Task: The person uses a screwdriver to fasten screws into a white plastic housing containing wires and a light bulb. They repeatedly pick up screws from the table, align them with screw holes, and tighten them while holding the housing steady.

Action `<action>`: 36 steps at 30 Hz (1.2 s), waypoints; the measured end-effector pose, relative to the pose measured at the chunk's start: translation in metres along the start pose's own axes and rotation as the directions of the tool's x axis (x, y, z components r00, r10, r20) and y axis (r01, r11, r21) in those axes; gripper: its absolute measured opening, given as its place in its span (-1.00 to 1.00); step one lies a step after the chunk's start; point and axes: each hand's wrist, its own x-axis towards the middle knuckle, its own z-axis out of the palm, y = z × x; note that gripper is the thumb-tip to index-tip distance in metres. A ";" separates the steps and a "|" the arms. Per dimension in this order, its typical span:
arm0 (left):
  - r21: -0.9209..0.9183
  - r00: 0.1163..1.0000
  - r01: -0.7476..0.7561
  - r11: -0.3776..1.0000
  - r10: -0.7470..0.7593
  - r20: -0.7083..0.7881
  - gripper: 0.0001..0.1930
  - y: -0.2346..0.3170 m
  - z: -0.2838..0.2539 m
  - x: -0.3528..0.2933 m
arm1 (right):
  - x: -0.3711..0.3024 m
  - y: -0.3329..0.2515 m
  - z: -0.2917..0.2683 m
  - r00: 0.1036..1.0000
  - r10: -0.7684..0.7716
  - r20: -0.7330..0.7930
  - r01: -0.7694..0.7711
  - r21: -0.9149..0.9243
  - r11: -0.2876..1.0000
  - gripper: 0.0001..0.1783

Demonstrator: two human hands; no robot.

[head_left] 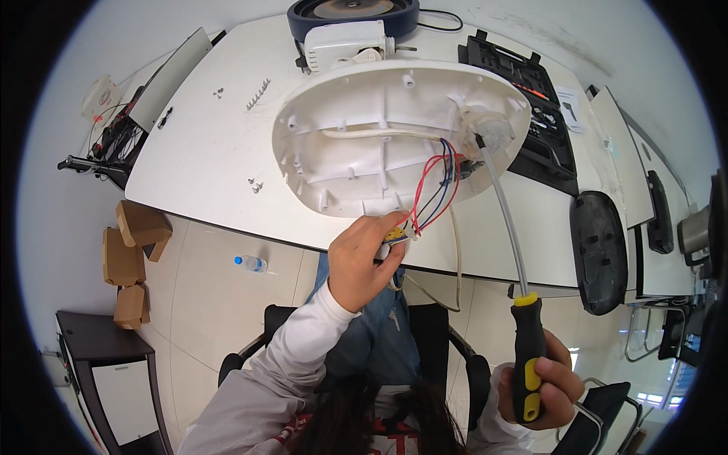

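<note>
A white, ribbed plastic housing [356,171] lies hollow side up on the table. Pinched in my left hand [362,256], at the housing's near edge, is a small yellow component [394,234] with a white connector. Red, blue and black wires [436,189] run from it into the housing. My right hand [557,379] grips a black-and-yellow screwdriver [525,334] by its handle. The long shaft points away from me, and its tip appears at or near a translucent round part [489,133] in the housing's right end; contact is unclear.
Screws lie in a row [258,94] and small groups left of the housing. Behind it stand a white motor unit [345,44] and a dark round base [353,11]. An open black tool case [550,144] and a black oval cover [599,254] are at right. A cable hangs off the front edge.
</note>
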 end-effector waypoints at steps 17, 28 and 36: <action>-0.417 0.984 0.053 0.907 0.025 0.179 -0.67 0.054 -0.013 -0.020 | 0.001 0.001 -0.013 0.991 -0.018 0.131 0.029 -0.078 0.997 -0.48; -0.345 0.979 -0.149 0.927 0.186 0.077 -0.65 0.087 -0.004 0.023 | -0.005 0.013 -0.020 0.990 0.122 -0.078 -0.133 -0.172 0.976 -0.43; 0.448 0.885 -0.321 0.834 0.432 -0.170 -0.47 0.060 -0.031 0.122 | -0.004 -0.001 -0.006 0.997 0.083 -0.010 -0.083 -0.094 0.992 -0.61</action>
